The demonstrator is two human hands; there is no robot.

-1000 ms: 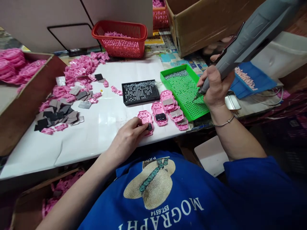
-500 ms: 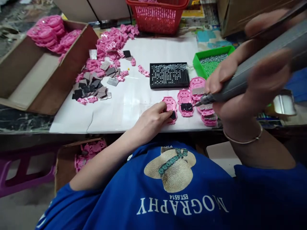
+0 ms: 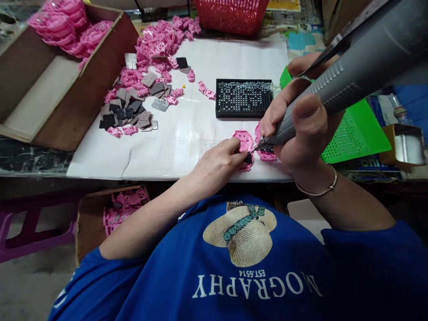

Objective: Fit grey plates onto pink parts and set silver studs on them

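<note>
My right hand [image 3: 301,116] is wrapped round a grey electric screwdriver [image 3: 337,84], tilted with its bit pointing down to the left. The bit's tip is at a small black plate [image 3: 248,158] on a pink plastic part [image 3: 243,139]. With its fingers closed on that pink part, my left hand [image 3: 219,162] holds it against the white sheet. A second pink part [image 3: 267,157] lies just to the right, partly hidden by my right hand. Behind them stands a black screw tray [image 3: 244,99] with rows of screws.
At the left is a cardboard box [image 3: 70,120] with pink parts. Beside it lie heaps of pink pieces [image 3: 160,42] and grey and black plates [image 3: 125,111]. A red basket [image 3: 230,15] stands at the back; a green tray [image 3: 357,129] and a metal tin [image 3: 409,145] sit right.
My right hand has brought the screwdriver left and down, from the neighbouring pink part to the one under my left hand. My left hand keeps its hold. The view has shifted slightly.
</note>
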